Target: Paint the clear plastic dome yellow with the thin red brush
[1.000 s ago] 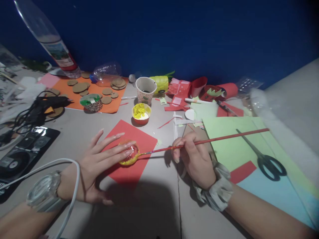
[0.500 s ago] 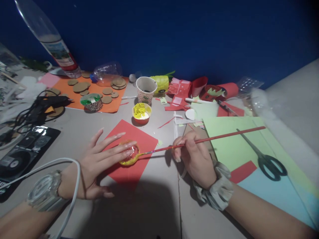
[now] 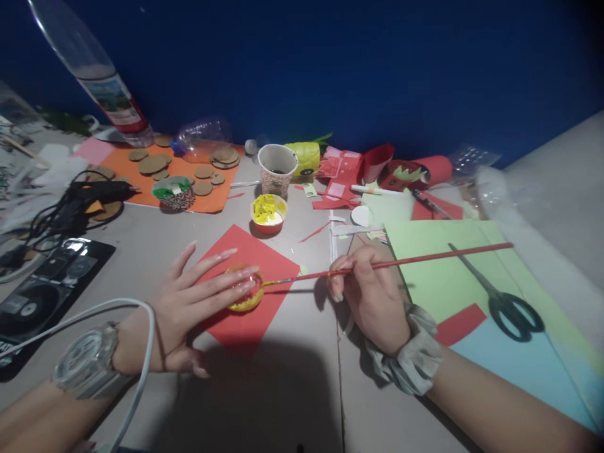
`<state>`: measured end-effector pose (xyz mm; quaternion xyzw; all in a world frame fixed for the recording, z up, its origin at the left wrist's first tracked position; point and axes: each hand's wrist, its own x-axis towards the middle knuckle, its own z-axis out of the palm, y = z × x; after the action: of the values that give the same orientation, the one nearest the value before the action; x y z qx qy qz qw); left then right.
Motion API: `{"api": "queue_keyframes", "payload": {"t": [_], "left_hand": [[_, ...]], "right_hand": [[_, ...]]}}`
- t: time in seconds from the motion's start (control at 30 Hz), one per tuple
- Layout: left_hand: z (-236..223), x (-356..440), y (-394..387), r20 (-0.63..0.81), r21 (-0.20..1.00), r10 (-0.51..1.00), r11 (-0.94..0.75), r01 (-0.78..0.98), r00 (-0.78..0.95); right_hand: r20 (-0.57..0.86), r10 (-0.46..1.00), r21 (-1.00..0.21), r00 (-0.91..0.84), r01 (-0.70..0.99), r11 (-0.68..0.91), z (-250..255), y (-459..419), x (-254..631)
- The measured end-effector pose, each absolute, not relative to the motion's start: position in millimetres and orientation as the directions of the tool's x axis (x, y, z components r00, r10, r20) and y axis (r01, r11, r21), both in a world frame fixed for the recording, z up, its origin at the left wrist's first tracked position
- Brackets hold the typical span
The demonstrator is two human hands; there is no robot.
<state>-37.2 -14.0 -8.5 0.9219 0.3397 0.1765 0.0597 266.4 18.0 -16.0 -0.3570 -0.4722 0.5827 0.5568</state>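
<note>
My left hand lies with fingers stretched out, its fingertips resting on a small round clear plastic piece whose rim is yellow with paint. That piece sits on a square of red paper. In my right hand a long thin red paintbrush is pinched between thumb and fingers. The brush's yellow tip touches the right side of the round piece's rim. Beyond them stands a small paper cup of yellow paint. My left fingers hide part of the clear piece.
A paper cup with dark liquid stands behind the paint. Black scissors lie on green paper at right. Cardboard discs cover orange paper at left, near a tall bottle. A white cable crosses my left wrist.
The brush tip has moved slightly up along the right side of the yellow rim, and the brush now lies flatter. My left hand stays nearly in place.
</note>
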Motion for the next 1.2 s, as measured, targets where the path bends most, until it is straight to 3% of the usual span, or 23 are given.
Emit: {"api": "queue_keyframes", "payload": {"t": [1.2], "left_hand": [[-5.8,-37.4,-13.1,0.295,0.235,0.628,-0.778,0.583,0.720]], "right_hand": [[0.071,0.971,-0.923,-0.230,-0.384,-0.023,-15.2,14.0,265.8]]}}
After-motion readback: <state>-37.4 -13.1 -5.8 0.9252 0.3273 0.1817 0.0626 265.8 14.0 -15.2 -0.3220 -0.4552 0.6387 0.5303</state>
